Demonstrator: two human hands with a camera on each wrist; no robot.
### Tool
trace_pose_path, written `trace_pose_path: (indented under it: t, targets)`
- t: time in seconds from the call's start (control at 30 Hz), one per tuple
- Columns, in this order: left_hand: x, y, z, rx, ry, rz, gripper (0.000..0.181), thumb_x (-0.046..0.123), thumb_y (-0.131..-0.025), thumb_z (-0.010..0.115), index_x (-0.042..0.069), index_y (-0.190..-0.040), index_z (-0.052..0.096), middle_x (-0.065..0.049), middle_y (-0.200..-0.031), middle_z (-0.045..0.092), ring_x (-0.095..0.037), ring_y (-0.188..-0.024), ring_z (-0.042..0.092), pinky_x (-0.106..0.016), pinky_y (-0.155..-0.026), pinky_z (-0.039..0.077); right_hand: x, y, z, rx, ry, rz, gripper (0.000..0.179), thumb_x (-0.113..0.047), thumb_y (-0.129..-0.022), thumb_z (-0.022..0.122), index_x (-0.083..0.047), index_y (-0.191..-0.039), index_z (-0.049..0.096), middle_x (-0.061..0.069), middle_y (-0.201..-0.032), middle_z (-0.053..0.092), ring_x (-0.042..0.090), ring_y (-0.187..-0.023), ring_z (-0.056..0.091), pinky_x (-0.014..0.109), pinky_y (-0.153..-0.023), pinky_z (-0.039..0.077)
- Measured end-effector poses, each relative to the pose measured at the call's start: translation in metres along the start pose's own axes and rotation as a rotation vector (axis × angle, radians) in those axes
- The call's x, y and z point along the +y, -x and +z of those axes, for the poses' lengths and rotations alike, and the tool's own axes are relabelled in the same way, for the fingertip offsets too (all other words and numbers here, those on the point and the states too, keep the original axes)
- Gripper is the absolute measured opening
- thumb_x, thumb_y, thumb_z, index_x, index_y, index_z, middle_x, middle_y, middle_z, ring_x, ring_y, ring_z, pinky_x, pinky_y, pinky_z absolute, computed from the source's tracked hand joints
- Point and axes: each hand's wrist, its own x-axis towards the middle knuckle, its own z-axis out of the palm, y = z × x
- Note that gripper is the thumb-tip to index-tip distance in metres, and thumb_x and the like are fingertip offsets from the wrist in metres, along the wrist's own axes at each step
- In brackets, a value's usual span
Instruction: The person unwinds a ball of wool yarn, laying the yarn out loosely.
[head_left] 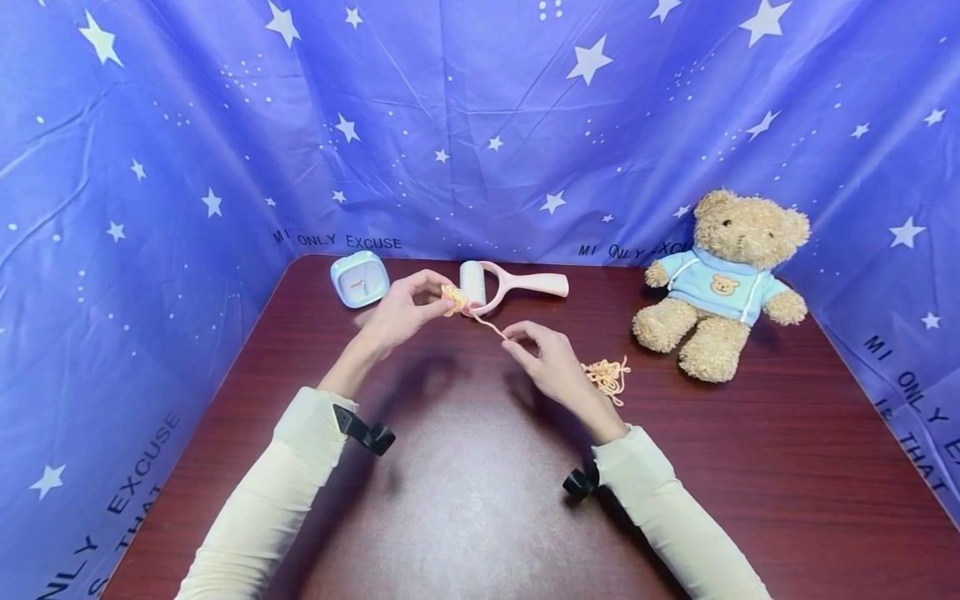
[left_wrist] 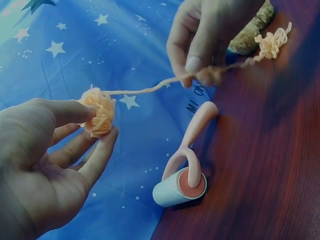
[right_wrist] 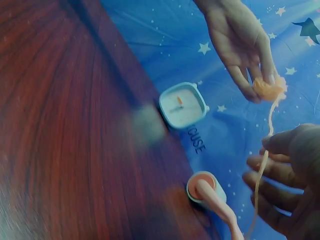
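Dark capitals on the starry blue cloth (head_left: 450,200) read "MI ONLY EXCUSE", with "THAT" lower at the sides; the cloth walls in a red-brown, wood-grained table (head_left: 465,517); above it the left hand (head_left: 397,321) pinches a small peach yarn ball (left_wrist: 100,117), while the right hand (head_left: 551,362) pinches the strand (head_left: 491,326) running towards a loose tangle (head_left: 609,381); a pink-handled roller (head_left: 525,284) lies behind; the head view shows the whole teddy bear (head_left: 723,287), the left wrist view only fur; the pale blue clock (right_wrist: 182,106) escapes the left wrist view.
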Motion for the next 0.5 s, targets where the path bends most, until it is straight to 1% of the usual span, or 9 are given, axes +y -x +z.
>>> trace_pose_path:
  t: [0.1, 0.17, 0.27, 0.33, 0.4, 0.5]
  targets:
    - [-0.001, 0.0, 0.001, -0.002, 0.019, -0.01, 0.025, -0.003, -0.087, 0.063, -0.003, -0.111, 0.057, -0.01, -0.095, 0.062, -0.01, -0.082, 0.061, -0.02, -0.074, 0.052, -0.003, 0.002, 0.002, 0.006, -0.043, -0.002, 0.007, -0.016, -0.09, 0.065, -0.012, -0.095, 0.068, 0.001, -0.082, 0.069, 0.009, -0.071, 0.061, 0.025, -0.066, 0.051]
    - [-0.001, 0.0, 0.001, -0.008, 0.088, -0.03, 0.025, -0.007, -0.087, 0.061, -0.005, -0.111, 0.053, -0.01, -0.094, 0.06, -0.009, -0.081, 0.061, -0.024, -0.077, 0.055, -0.004, 0.003, 0.0, 0.014, -0.055, 0.002, 0.004, -0.016, -0.09, 0.064, -0.014, -0.092, 0.067, 0.002, -0.08, 0.068, 0.008, -0.067, 0.058, 0.023, -0.062, 0.049]
    - [-0.001, -0.001, 0.001, -0.014, 0.214, -0.07, 0.024, -0.013, -0.087, 0.057, -0.006, -0.108, 0.047, -0.009, -0.094, 0.056, -0.01, -0.081, 0.063, -0.036, -0.082, 0.056, -0.003, 0.003, -0.006, 0.044, -0.11, 0.011, 0.006, -0.016, -0.092, 0.064, -0.011, -0.093, 0.067, 0.008, -0.08, 0.069, 0.009, -0.066, 0.059, 0.022, -0.06, 0.048]
    - [-0.001, -0.001, 0.001, -0.017, 0.257, -0.086, 0.023, -0.015, -0.086, 0.055, -0.006, -0.106, 0.045, -0.009, -0.094, 0.054, -0.011, -0.08, 0.064, -0.04, -0.083, 0.055, -0.003, 0.002, -0.012, 0.079, -0.158, 0.03, 0.008, -0.017, -0.092, 0.063, -0.009, -0.094, 0.067, 0.011, -0.08, 0.069, 0.013, -0.067, 0.062, 0.022, -0.06, 0.049]
    - [-0.001, 0.0, 0.001, -0.015, 0.24, -0.084, 0.022, -0.014, -0.087, 0.055, -0.005, -0.105, 0.046, -0.008, -0.094, 0.054, -0.01, -0.08, 0.063, -0.039, -0.083, 0.056, -0.002, 0.001, -0.018, 0.125, -0.197, 0.041, 0.011, -0.017, -0.092, 0.063, -0.006, -0.095, 0.067, 0.014, -0.079, 0.069, 0.017, -0.068, 0.065, 0.02, -0.059, 0.05]
    - [-0.001, 0.0, -0.001, -0.009, 0.164, -0.064, 0.022, -0.01, -0.087, 0.058, -0.006, -0.107, 0.05, -0.008, -0.095, 0.056, -0.01, -0.081, 0.061, -0.031, -0.08, 0.057, -0.001, -0.001, -0.028, 0.195, -0.204, 0.06, 0.013, -0.017, -0.092, 0.064, -0.004, -0.095, 0.067, 0.014, -0.077, 0.068, 0.024, -0.069, 0.066, 0.019, -0.059, 0.05]
